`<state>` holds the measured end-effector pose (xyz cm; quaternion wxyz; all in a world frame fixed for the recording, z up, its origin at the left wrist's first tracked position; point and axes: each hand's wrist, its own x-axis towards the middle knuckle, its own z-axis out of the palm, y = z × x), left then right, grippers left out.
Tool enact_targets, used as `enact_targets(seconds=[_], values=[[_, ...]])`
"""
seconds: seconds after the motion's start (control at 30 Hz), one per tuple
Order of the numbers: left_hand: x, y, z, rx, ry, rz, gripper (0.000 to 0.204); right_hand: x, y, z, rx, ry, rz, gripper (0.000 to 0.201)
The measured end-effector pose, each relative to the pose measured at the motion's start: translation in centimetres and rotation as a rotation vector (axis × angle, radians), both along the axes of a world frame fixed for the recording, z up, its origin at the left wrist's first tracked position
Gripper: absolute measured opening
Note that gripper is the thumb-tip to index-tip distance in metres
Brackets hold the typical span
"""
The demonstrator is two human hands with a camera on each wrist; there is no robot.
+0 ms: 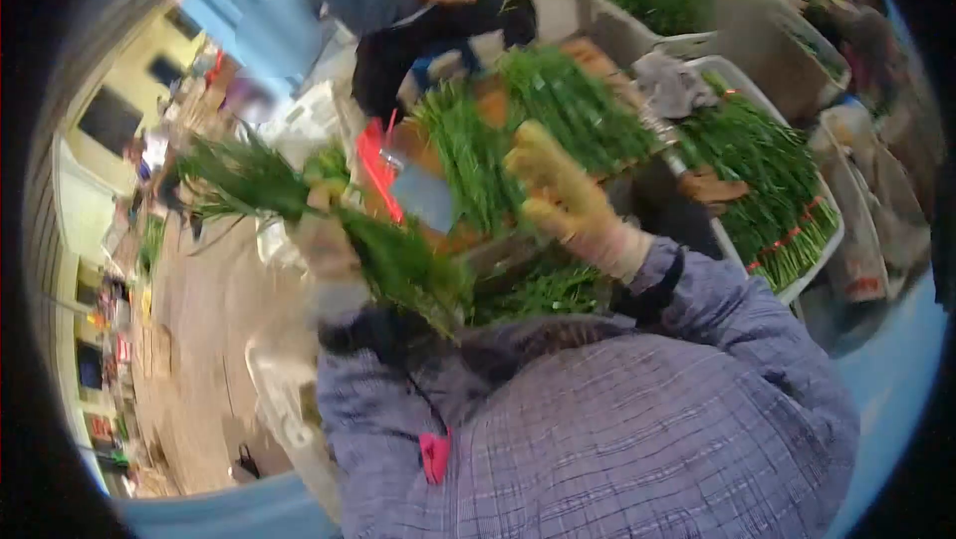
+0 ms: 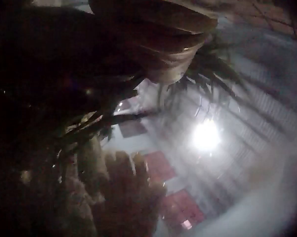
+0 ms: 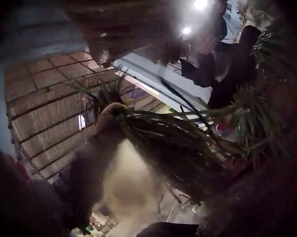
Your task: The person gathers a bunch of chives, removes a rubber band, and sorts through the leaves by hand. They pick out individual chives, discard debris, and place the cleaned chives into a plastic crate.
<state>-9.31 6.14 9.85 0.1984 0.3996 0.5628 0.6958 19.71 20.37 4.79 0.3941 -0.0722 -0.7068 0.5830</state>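
In the head view my left hand (image 1: 329, 240) grips a bunch of long-leaved chives (image 1: 408, 265) around its middle, with leaves fanning out on both sides. The right wrist view also shows those curled fingers around the bunch (image 3: 173, 143). My right hand (image 1: 568, 205), in a yellow glove, is raised with its fingers extended and holds nothing. It hovers over a board (image 1: 478, 235) where more chives (image 1: 463, 150) lie in rows. A red strip (image 1: 376, 165) and a grey flat sheet (image 1: 423, 198) lie beside these rows. The left wrist view is dark and blurred.
A white crate (image 1: 835, 225) of chives with red ties stands at my right, a grey cloth (image 1: 672, 84) at its far corner. Another crate (image 1: 687, 44) of greens is behind. Across the board sits a person (image 1: 388, 1). A pale crate (image 1: 274, 380) stands at my left.
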Motion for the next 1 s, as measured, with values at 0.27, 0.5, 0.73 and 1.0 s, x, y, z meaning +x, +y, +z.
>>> enact_targets(seconds=[0.27,0.5,0.73,1.0], values=[[3.1,3.8,2.7,0.108,0.074,0.192,0.013,-5.2,-1.2,3.8,-0.065,0.171,0.098,0.093],[4.0,4.3,7.3,0.083,0.625,0.21,0.012,-9.8,-0.3,1.7,0.247,-0.25,0.6,0.095],[1.9,3.9,8.9,0.062,0.068,0.231,0.017,-5.7,-0.9,-6.0,0.361,-0.565,0.358,0.05],[-2.4,0.9,11.6,0.213,-0.144,0.424,0.016,1.3,-0.7,-13.6,0.666,-0.589,0.066,0.036]])
